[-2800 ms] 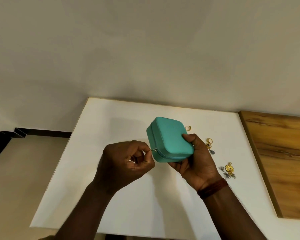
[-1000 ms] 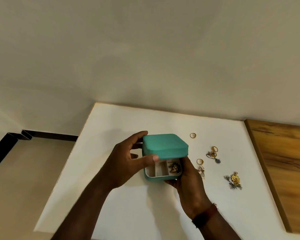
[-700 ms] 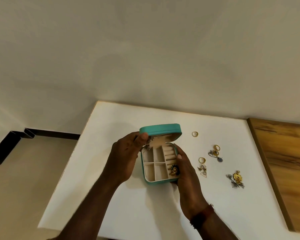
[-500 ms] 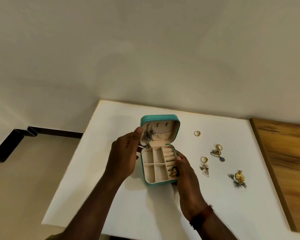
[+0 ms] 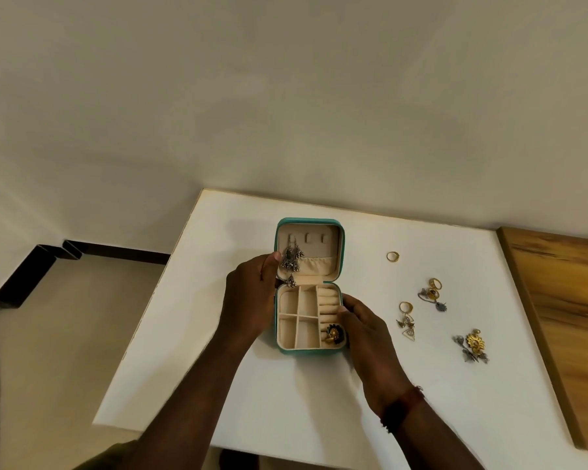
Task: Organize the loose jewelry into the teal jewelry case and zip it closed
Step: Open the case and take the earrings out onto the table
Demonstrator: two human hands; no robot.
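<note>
The teal jewelry case (image 5: 309, 350) lies fully open on the white table (image 5: 286, 401), its cream lid (image 5: 319, 245) folded back. Silver dangling earrings (image 5: 291, 257) hang inside the lid. A gold and dark ring (image 5: 333, 334) sits in the ring rolls at the base's right. My left hand (image 5: 252, 300) holds the case's left side, thumb on the lid edge. My right hand (image 5: 364, 330) grips the base's right edge. Loose pieces lie to the right: a gold ring (image 5: 392, 256), a ring and earring cluster (image 5: 433, 293), a triangle earring set (image 5: 407, 320), a gold flower piece (image 5: 474, 344).
A wooden panel (image 5: 564, 317) borders the table on the right. The wall rises just behind the table. Floor with a dark skirting (image 5: 31, 276) lies beyond the table's left edge.
The case went from zipped and held up to resting on the table. My left hand swung the lid up and back until it lay fully open, showing the earrings inside.
</note>
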